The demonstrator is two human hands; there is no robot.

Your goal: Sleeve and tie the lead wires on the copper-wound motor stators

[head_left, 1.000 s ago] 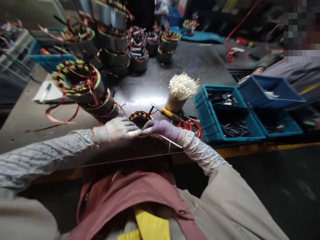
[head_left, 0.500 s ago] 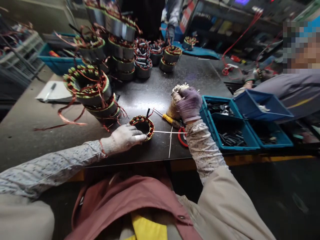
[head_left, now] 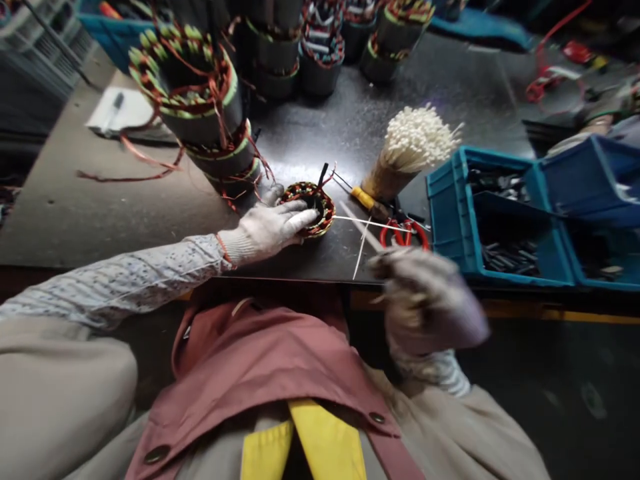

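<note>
My gloved left hand (head_left: 270, 223) lies over a small wound motor stator (head_left: 327, 213) on the table, its fingers across the rim and partly in the hole. A white cable tie (head_left: 373, 223) sticks out from the stator's right side and crosses another tie (head_left: 361, 253) on the table. My gloved right hand (head_left: 430, 300), smeared by motion, is in front of the table edge. Its closed fingers pinch a blurred white cable tie (head_left: 364, 230) pointing up and left. A wrapped bundle of white cable ties (head_left: 420, 137) stands behind, beside a yellow-handled screwdriver (head_left: 364, 197) and a red-handled tool (head_left: 421, 235).
Stacked larger stators (head_left: 213, 127) with loose copper leads stand at the left, with more stators (head_left: 320, 63) at the back. Blue bins (head_left: 450, 220) of dark parts line the right. Paper with a pen (head_left: 117, 110) lies far left. Another person's arm (head_left: 607, 110) shows at the right.
My right hand has left the cable tie bundle and come down toward me with a tie. My left hand stays on the stator. The view has tilted downward.
</note>
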